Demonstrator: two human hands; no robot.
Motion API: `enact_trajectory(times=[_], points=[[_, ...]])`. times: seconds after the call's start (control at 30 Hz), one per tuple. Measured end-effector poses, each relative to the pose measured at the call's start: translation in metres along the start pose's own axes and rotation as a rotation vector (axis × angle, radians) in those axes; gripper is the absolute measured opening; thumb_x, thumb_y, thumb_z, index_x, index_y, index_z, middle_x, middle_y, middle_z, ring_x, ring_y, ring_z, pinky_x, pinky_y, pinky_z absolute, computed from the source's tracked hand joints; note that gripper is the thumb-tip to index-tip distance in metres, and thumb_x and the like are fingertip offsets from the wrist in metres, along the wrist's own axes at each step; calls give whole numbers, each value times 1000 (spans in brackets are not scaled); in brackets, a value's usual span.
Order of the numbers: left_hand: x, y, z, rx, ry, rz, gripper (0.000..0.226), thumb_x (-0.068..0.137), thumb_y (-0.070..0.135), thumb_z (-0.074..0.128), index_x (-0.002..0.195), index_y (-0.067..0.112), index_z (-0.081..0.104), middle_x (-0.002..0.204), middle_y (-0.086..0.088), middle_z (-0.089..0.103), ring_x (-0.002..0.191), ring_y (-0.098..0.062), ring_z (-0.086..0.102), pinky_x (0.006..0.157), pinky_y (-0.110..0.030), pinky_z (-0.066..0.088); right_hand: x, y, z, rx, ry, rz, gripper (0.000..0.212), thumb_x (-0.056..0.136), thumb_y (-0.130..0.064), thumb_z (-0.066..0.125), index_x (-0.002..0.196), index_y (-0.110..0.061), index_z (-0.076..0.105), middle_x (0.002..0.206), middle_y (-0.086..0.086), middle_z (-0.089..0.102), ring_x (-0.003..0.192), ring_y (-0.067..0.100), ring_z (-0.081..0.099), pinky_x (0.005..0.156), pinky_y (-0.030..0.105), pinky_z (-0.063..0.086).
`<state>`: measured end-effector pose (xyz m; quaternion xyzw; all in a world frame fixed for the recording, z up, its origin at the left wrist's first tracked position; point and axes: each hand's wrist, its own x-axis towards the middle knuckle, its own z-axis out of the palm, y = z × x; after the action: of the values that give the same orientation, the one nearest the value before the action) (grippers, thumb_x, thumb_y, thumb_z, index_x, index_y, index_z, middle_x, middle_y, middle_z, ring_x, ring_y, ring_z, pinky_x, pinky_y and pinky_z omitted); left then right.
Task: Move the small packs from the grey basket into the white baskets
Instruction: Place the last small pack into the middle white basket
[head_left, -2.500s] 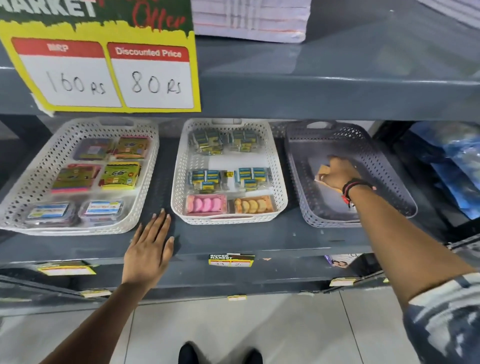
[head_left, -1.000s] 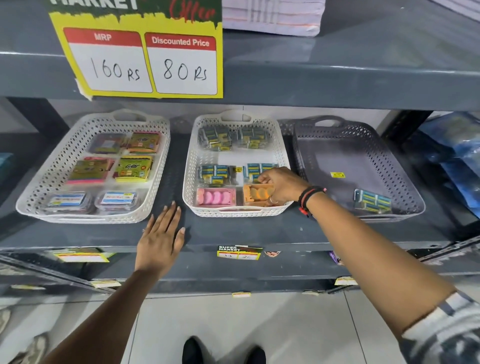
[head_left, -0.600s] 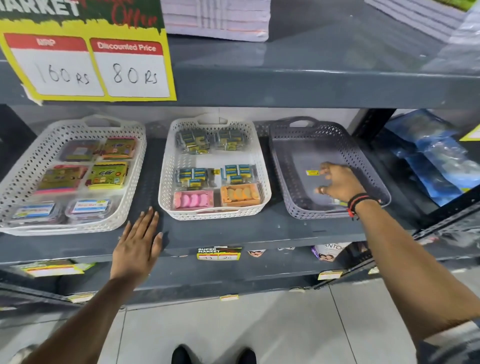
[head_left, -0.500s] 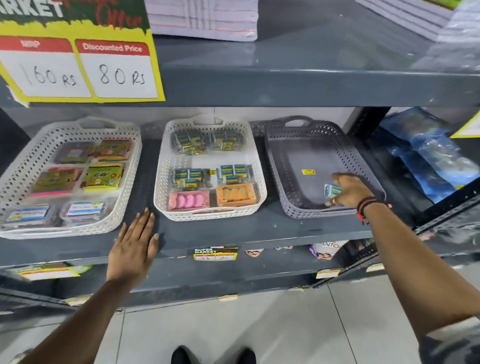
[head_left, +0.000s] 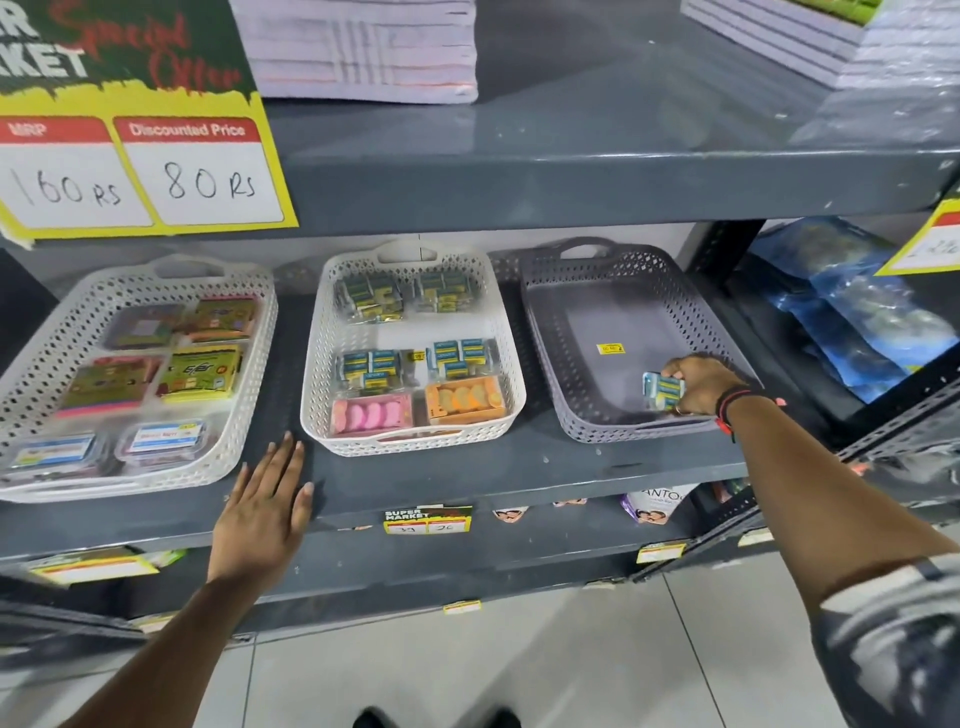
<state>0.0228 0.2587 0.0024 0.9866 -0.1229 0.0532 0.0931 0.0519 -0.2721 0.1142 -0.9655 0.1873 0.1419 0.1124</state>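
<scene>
Pack (head_left: 663, 391) in right grip (head_left: 693, 383), near grey basket (head_left: 550, 358) front rim.

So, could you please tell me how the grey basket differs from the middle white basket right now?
The grey basket is nearly empty: one small pack, gripped by the right hand, and a yellow sticker. The middle white basket holds rows of packs with no hand in it. The colours differ. Both are perforated, handled trays on the same shelf.
</scene>
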Motion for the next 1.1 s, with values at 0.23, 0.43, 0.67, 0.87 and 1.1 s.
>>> enact_trajectory(times=[0.23, 0.43, 0.67, 0.87, 1.1], points=[[0, 0, -1, -6, -10, -6, 64, 96, 44, 17, 148, 9, 29, 156, -7, 29, 144, -22, 26, 117, -39, 16, -5, -2, -7, 11, -30, -13, 51, 63, -15, 84, 108, -11, 62, 109, 12, 69, 98, 27, 63, 92, 35, 51], [0, 0, -2, -14, -25, -12, 69, 97, 49, 8, 147, 8, 33, 155, -8, 31, 142, -24, 29, 116, -38, 16, -13, -34, -18, 53, 76, -98, 59, 53, -20, 89, 104, -12, 62, 104, 9, 69, 95, 27, 65, 92, 43, 53], [0, 2, -4, -28, -35, -20, 70, 97, 49, 7, 146, 7, 34, 154, -8, 32, 142, -24, 30, 116, -39, 17, -36, -123, -37, 21, 236, -355, 59, 59, -24, 85, 111, -8, 62, 108, 16, 69, 95, 31, 65, 86, 45, 55], [-1, 0, -5, -6, -37, -23, 66, 98, 47, 8, 148, 10, 29, 157, -5, 26, 145, -20, 24, 118, -31, 5, -47, -218, -22, 51, 162, -545, 57, 63, -19, 83, 115, -10, 63, 112, 14, 69, 99, 29, 66, 88, 42, 55], [-1, -2, -3, -29, -30, -30, 61, 99, 44, 13, 148, 11, 31, 156, -4, 28, 144, -20, 27, 117, -36, 13, -29, -308, 22, -26, 67, -657, 64, 62, -27, 84, 119, -6, 61, 120, 15, 65, 111, 30, 61, 92, 39, 52]])
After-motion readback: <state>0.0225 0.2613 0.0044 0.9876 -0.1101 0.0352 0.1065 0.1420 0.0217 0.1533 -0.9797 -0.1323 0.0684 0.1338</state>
